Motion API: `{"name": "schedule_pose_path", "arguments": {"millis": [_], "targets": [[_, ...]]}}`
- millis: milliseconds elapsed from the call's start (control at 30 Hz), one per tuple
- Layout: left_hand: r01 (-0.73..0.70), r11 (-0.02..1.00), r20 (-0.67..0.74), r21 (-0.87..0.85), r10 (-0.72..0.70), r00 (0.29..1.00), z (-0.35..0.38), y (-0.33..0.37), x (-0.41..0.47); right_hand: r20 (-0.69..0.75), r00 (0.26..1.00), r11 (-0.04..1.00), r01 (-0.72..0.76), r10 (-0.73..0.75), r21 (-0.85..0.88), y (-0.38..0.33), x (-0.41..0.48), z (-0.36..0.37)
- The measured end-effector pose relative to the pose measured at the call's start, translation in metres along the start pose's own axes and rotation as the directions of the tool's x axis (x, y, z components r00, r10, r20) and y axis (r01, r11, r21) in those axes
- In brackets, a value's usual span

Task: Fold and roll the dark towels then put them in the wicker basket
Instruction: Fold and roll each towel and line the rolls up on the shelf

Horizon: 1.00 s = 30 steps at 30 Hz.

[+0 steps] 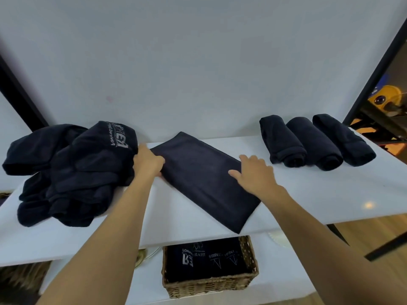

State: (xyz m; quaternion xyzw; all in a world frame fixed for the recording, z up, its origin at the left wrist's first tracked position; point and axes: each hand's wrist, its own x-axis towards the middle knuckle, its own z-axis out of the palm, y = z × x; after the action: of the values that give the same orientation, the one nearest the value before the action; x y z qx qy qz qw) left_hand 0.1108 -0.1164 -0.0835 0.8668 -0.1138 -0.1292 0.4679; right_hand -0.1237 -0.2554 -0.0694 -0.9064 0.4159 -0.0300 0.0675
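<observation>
The left edge of a flat, rectangular folded dark towel (pixel 198 179) is gripped by the left hand (pixel 148 164). Its fingers are curled over the cloth, and the thumb is tucked at the edge beneath them. The right hand (pixel 253 172) is laid on the towel's opposite edge with fingers straight and spread. Nothing is clasped by it; it is only pressed flat on the fabric. Both bare forearms are stretched forward from the bottom of the view.

The folded dark towel is spread diagonally on a white flat table top (pixel 308 194). Its far corner lies near the wall, and its near corner reaches the table's front edge. Just to the left, against the back of the left hand, a loose heap of unfolded dark towels (pixel 70 172) is piled, with pale printed lettering visible on the topmost one. On the right part of the table, apart from the hands, three rolled dark towels are set side by side and touching: a left roll (pixel 284 142), a middle roll (pixel 315 144) and a right roll (pixel 343 139).

Below the table's front edge, a rectangular brown wicker basket (pixel 211 285) is seen on a lower white surface. Packed inside it are dark towels with pale printed logos (pixel 207 260). A plain white wall (pixel 198 62) is seen behind the table.
</observation>
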Motion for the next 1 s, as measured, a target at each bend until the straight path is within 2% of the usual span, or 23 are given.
{"name": "schedule_pose_path", "arguments": {"millis": [33, 100, 200, 300, 400, 467, 533, 600, 633, 667, 700, 733, 767, 833, 900, 967, 1000], "targets": [[-0.021, 1.0, -0.015, -0.022, 0.021, 1.0, 0.002, 0.003, 0.007, 0.033, 0.998, 0.998, -0.055, 0.054, 0.021, 0.004, 0.002, 0.001], [-0.113, 0.991, -0.066, -0.074, 0.108, 0.992, 0.002, 0.008, 0.021, 0.102, 0.992, 0.977, -0.095, 0.077, 0.19, 0.003, -0.001, 0.0], [-0.227, 0.974, -0.056, -0.013, 0.226, 0.972, 0.003, 0.013, 0.028, 0.29, 0.956, 0.908, -0.082, -0.044, 0.41, -0.006, -0.018, -0.006], [-0.384, 0.91, 0.094, 0.154, 0.374, 0.923, 0.006, 0.01, 0.001, 0.395, 0.899, 0.83, -0.069, -0.189, 0.554, -0.007, -0.036, -0.012], [-0.573, 0.775, 0.258, 0.266, 0.516, 0.817, 0.0, -0.013, -0.053, 0.363, 0.902, 0.809, -0.028, -0.232, 0.587, -0.001, -0.051, -0.009], [-0.713, 0.661, 0.369, 0.232, 0.619, 0.694, -0.011, -0.034, -0.093, 0.347, 0.907, 0.785, -0.032, -0.237, 0.619, 0.0, -0.061, -0.005], [-0.771, 0.613, 0.477, 0.173, 0.633, 0.61, -0.025, -0.055, -0.123, 0.359, 0.899, 0.743, -0.059, -0.25, 0.666, -0.002, -0.069, 0.0], [-0.818, 0.535, 0.561, 0.213, 0.618, 0.551, -0.037, -0.076, -0.139, 0.381, 0.886, 0.73, -0.073, -0.266, 0.68, -0.003, -0.075, 0.0], [-0.857, 0.446, 0.584, 0.26, 0.634, 0.507, -0.042, -0.085, -0.142, 0.373, 0.888, 0.756, -0.044, -0.271, 0.653, -0.003, -0.077, -0.002], [-0.888, 0.329, 0.594, 0.321, 0.661, 0.459, -0.045, -0.093, -0.145, 0.331, 0.901, 0.824, 0.047, -0.279, 0.565, -0.002, -0.079, -0.003], [-0.901, 0.213, 0.59, 0.379, 0.694, 0.413, -0.047, -0.099, -0.146, 0.258, 0.919, 0.897, 0.178, -0.299, 0.404, 0.001, -0.081, -0.002], [-0.894, 0.147, 0.566, 0.423, 0.728, 0.388, -0.048, -0.103, -0.147, 0.165, 0.923, 0.924, 0.306, -0.346, 0.229, 0.002, -0.084, -0.001], [-0.89, 0.12, 0.525, 0.44, 0.769, 0.363, -0.048, -0.108, -0.145, 0.089, 0.9, 0.903, 0.416, -0.426, 0.106, 0.002, -0.088, 0.001], [-0.902, 0.126, 0.431, 0.412, 0.845, 0.316, -0.049, -0.112, -0.145, 0.061, 0.802, 0.804, 0.595, -0.594, -0.004, -0.001, -0.096, 0.008], [-0.917, 0.153, 0.363, 0.369, 0.884, 0.294, -0.052, -0.111, -0.15, -0.007, 0.706, 0.702, 0.704, -0.708, -0.105, -0.003, -0.099, 0.022], [-0.92, 0.203, 0.347, 0.336, 0.881, 0.321, -0.059, -0.105, -0.156, -0.102, 0.653, 0.661, 0.739, -0.75, -0.128, -0.003, -0.098, 0.03], [-0.911, 0.24, 0.345, 0.335, 0.869, 0.355, -0.063, -0.101, -0.159, -0.127, 0.634, 0.646, 0.756, -0.763, -0.105, -0.003, -0.098, 0.032]]}}
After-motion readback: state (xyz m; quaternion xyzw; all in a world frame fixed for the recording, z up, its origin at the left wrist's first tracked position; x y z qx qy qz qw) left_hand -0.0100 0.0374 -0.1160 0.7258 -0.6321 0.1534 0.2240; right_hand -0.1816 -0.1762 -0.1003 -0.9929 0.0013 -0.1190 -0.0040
